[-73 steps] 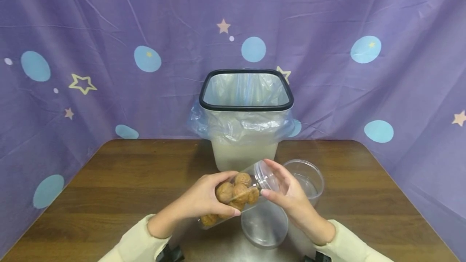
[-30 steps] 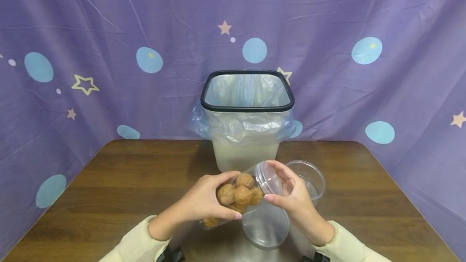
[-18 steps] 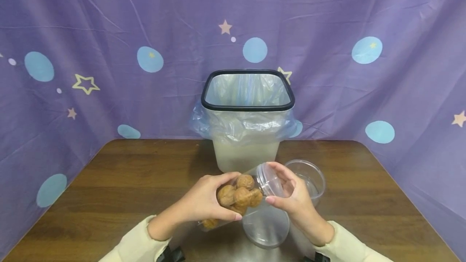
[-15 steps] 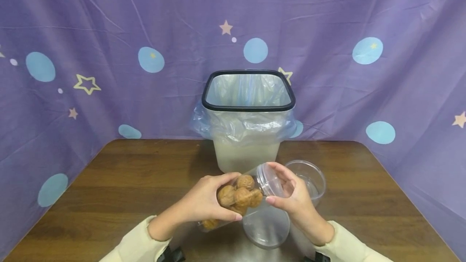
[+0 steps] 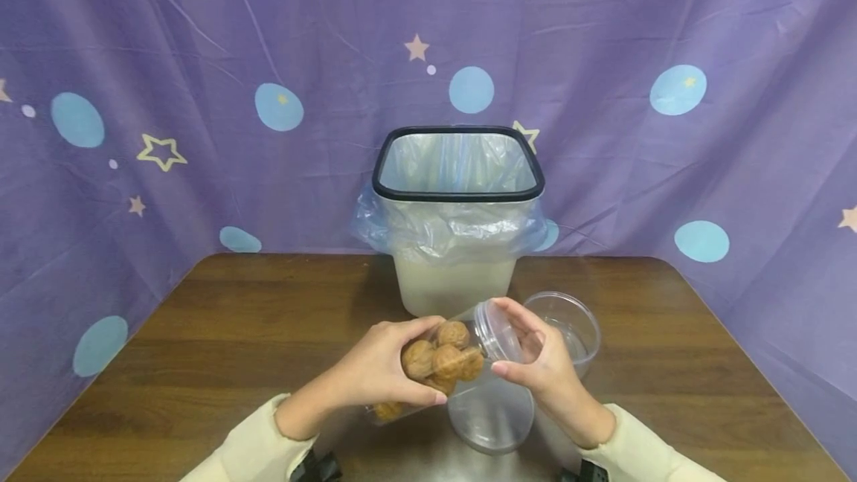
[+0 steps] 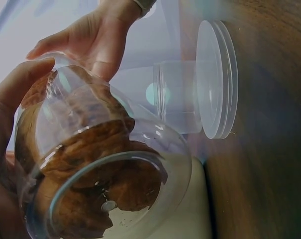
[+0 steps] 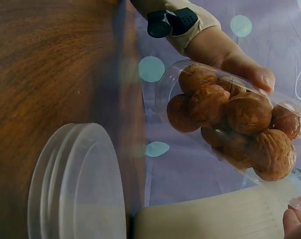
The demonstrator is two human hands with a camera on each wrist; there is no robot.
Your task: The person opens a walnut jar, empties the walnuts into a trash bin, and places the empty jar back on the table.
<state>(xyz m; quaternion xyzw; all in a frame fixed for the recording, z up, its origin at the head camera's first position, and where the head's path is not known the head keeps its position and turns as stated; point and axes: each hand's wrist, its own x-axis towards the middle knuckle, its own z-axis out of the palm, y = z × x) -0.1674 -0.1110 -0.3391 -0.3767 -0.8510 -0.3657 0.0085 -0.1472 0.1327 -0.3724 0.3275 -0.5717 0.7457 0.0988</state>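
Left hand (image 5: 376, 368) grips tilted jar (image 5: 472, 333), right hand (image 5: 545, 368) its rim end (image 5: 494, 330); walnuts (image 5: 447, 361) could spill between them if either slips

Near the middle of the table's (image 5: 268, 333) far edge stands a bin (image 5: 455, 285) with a bag (image 5: 455, 233) in it and a curtain (image 5: 201, 21) behind, a container (image 5: 581, 337) at its front right, a lid (image 5: 492, 419) farther from that edge, and, between left hand (image 5: 382, 367) and right hand (image 5: 538, 355), a jar (image 5: 492, 329) with walnuts (image 5: 447, 359) inside.
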